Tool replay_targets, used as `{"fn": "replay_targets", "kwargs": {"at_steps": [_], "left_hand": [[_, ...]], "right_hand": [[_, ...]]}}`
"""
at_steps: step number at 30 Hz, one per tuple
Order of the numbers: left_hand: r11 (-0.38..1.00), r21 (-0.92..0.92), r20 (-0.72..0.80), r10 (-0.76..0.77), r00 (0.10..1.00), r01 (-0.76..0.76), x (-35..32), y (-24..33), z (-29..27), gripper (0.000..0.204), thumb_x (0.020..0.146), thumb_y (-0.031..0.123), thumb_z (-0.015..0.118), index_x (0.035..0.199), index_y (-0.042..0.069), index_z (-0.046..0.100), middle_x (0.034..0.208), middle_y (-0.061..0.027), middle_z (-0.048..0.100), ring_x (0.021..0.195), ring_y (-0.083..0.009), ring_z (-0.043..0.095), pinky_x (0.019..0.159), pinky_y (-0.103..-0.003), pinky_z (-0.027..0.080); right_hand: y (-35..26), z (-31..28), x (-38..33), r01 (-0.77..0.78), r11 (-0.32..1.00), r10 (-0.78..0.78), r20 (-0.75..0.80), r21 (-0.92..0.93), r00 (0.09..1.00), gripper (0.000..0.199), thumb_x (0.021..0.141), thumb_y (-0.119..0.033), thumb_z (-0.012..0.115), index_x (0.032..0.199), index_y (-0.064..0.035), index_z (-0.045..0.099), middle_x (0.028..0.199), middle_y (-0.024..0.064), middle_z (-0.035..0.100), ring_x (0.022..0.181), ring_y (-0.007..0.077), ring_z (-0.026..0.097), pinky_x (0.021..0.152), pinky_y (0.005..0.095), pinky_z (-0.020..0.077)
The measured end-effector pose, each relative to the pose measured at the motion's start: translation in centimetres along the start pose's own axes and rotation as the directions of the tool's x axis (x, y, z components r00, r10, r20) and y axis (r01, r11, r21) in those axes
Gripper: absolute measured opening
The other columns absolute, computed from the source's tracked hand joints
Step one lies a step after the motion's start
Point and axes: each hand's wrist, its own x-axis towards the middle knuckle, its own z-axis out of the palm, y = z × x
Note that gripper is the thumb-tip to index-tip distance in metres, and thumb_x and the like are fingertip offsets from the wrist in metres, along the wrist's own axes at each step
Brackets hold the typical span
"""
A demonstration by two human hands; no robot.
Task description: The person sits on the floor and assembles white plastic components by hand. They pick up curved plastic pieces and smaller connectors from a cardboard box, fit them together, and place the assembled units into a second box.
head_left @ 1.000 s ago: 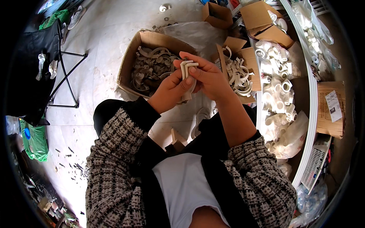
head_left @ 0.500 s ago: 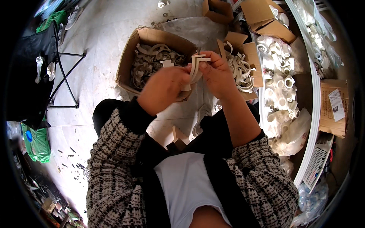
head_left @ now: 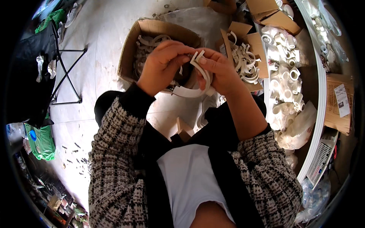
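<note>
A white curved plastic pipe clamp [head_left: 207,78], shaped like an open ring, hangs from my right hand [head_left: 224,72], whose thumb and fingers close on its upper end. The clamp seems to be two nested bands, and its lower end curves round to the left. My left hand [head_left: 161,66] is closed in a pinch, its fingertips right beside the clamp's upper end. Whatever small thing those fingers hold is hidden. Below both hands, a large cardboard box [head_left: 127,47] holds many similar white curved pieces [head_left: 161,38], partly covered by my left hand.
A smaller open carton [head_left: 256,43] of white clamps [head_left: 249,62] stands to the right. Beyond it, a white-edged shelf [head_left: 321,95] bears bagged white pipe fittings [head_left: 283,83]. A black folding chair [head_left: 32,72] and a green bag [head_left: 40,142] are at the left. Dark bits [head_left: 76,152] litter the floor.
The clamp has turned in my right hand, so its curved length now swings down and to the left. My left hand has shifted up, its fingertips now at the clamp's upper end.
</note>
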Motion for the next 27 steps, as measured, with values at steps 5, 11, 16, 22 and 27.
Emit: {"fn": "replay_targets", "kwargs": {"at_steps": [5,11,16,22,27], "left_hand": [[0.997,0.081,-0.014,0.001,1.0,0.0,-0.4,0.2,0.4,0.008,0.081,0.004,0.058,0.089,0.002,0.058,0.087,-0.0086,0.055,0.077,-0.0236,0.055,0.068,-0.03,0.045],[0.882,-0.193,0.142,-0.409,0.902,0.43,-1.0,-0.4,0.7,0.026,0.09,0.025,0.049,0.079,0.001,0.054,0.072,-0.0062,0.05,0.068,-0.0163,0.05,0.059,-0.028,0.042],[0.569,-0.528,0.302,-0.568,0.766,0.631,-0.4,0.2,0.5,0.036,0.095,0.035,0.04,0.084,0.004,0.056,0.075,0.0005,0.051,0.067,-0.0077,0.048,0.061,-0.022,0.042],[0.743,-0.558,0.136,-0.358,0.924,0.37,-0.9,0.2,1.9,0.021,0.093,0.022,0.046,0.101,0.004,0.053,0.084,-0.0009,0.053,0.072,-0.0073,0.05,0.066,-0.021,0.045],[0.724,-0.409,0.307,-0.464,0.831,0.556,-1.1,-0.5,0.8,0.015,0.093,0.016,0.047,0.102,0.005,0.052,0.095,-0.0006,0.052,0.085,-0.0073,0.051,0.076,-0.02,0.042]], "right_hand": [[-0.2,1.0,0.1,0.029,0.958,-0.061,-0.104,-0.285,0.993,0.037,0.076,-0.016,0.069,0.106,-0.0034,0.051,0.077,0.0029,0.056,0.061,0.0097,0.057,0.055,0.0214,0.0465],[0.4,1.0,0.2,0.146,0.822,-0.232,-0.09,-0.55,0.969,0.039,0.07,-0.015,0.076,0.1,-0.0057,0.053,0.087,0.0036,0.059,0.079,0.008,0.056,0.066,0.0225,0.0467],[-0.2,0.9,-0.2,0.048,0.872,-0.139,-0.153,-0.487,0.978,0.037,0.07,-0.015,0.076,0.097,-0.0058,0.052,0.081,0.0025,0.059,0.071,0.0068,0.055,0.061,0.0209,0.0458],[-0.4,0.7,-0.4,0.034,0.892,-0.131,-0.186,-0.451,0.974,0.038,0.069,-0.016,0.076,0.097,-0.0062,0.052,0.077,0.0015,0.058,0.063,0.0051,0.053,0.052,0.0192,0.0427],[-0.5,0.9,-0.6,0.007,0.877,-0.115,-0.196,-0.481,0.974,0.04,0.069,-0.018,0.076,0.097,-0.0061,0.052,0.077,0.0026,0.058,0.061,0.0056,0.053,0.05,0.019,0.0422]]}}
